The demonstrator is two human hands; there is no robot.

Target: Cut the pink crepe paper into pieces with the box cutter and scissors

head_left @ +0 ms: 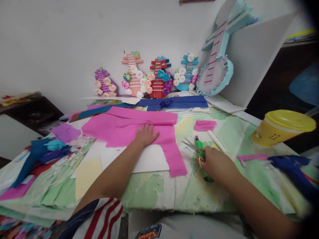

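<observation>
Pressing the left hand (147, 134) down on a large pink sheet (119, 131), with fingers slightly fanned and thumb out to the side. Has the sheet in the middle of the table (147, 196), partly over a white board (149, 162), with one narrow strip reaching toward the near edge. Holds scissors (193, 147) in the right hand (214, 162), curled round the handles, with blades a little apart and aimed toward the sheet, well short of touching. Shows a green cutter (198, 142) partly hidden behind scissors and hand; cannot tell whether touching the palm.

Beyond the right hand, has a small pink scrap (204, 125) and a white stick (216, 141). Farther right, shows a thin pink strip (251, 157) beside a blue glue gun (291, 162), near a yellow tub (269, 131) with a lid. To the left, includes a pale yellow piece (88, 169), a purple piece (66, 132) and a pile of blue scraps (40, 151). Along the wall (50, 49), has purple (103, 79), peach (136, 83), red (157, 84) and blue (187, 74) toy guitars with flowers, left of a larger pale blue instrument (215, 63).
</observation>
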